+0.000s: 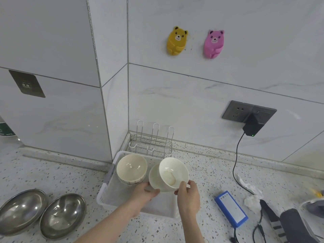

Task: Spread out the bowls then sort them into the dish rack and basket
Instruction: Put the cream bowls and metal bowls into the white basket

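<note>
Speckled surface (201,172): 2 steel bowls (42,213) at left, side by side; a blue box (231,208) with an unreadable label at right, cable (235,165) trailing nearby; wire dish rack (152,142) behind the white basket (112,174); 2 stacked bowls (131,168) inside it; left hand (143,193) and right hand (188,195) together grip 2 nested white bowls (172,172), tilted, over the basket.
</note>
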The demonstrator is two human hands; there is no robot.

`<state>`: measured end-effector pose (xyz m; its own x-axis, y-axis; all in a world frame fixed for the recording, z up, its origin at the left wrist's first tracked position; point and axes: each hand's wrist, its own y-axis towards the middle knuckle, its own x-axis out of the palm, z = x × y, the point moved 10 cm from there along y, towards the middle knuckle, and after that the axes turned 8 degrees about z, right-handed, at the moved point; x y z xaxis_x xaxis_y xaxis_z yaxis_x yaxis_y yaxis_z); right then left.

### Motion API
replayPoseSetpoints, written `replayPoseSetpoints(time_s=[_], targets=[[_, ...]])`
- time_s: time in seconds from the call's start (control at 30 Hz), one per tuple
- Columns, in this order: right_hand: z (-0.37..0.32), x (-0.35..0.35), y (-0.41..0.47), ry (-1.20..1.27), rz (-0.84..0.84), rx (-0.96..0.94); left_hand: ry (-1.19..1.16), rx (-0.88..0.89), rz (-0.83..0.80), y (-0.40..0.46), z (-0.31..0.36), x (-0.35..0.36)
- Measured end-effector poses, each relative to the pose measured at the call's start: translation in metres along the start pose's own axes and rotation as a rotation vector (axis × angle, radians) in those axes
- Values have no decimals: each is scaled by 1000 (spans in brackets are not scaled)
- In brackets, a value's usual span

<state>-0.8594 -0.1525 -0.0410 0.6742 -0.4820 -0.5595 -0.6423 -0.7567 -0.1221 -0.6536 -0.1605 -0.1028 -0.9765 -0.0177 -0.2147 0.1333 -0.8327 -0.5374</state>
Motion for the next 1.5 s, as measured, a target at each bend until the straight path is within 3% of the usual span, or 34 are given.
replayPoseSetpoints(time_s=[0.37,0.7,1.23,1.5], targets=[[-4,9,-7,-133,79,-85,50,-32,-26,-2,-6,2],[-12,13,-9,-218,67,-176,-21,121,232,-16,19,-24],[-6,12,-8,-179,113,-167,-57,135,97,-9,16,-10],[-13,19,-8,-291,47,-225,-125,142,141,-7,16,-13]])
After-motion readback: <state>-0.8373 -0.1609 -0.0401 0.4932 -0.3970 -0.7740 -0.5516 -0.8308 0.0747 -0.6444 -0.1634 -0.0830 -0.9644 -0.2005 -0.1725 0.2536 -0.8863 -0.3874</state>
